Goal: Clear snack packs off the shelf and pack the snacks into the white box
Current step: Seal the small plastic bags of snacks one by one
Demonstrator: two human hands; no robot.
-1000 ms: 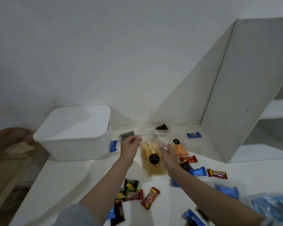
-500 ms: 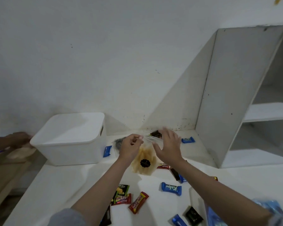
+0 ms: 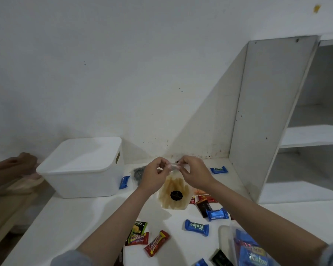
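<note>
Clear pouch (image 3: 173,194), seemingly yellow sticks.

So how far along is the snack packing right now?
Early. Done: many small snacks are off the shelf and scattered on the counter. In hand: the left hand and right hand pinch the top of a clear bag of yellow sticks, held upright. Left: the white box has its lid on, with no snack seen inside, and the blue Kelpe pack and red wrapper lie loose.
</note>
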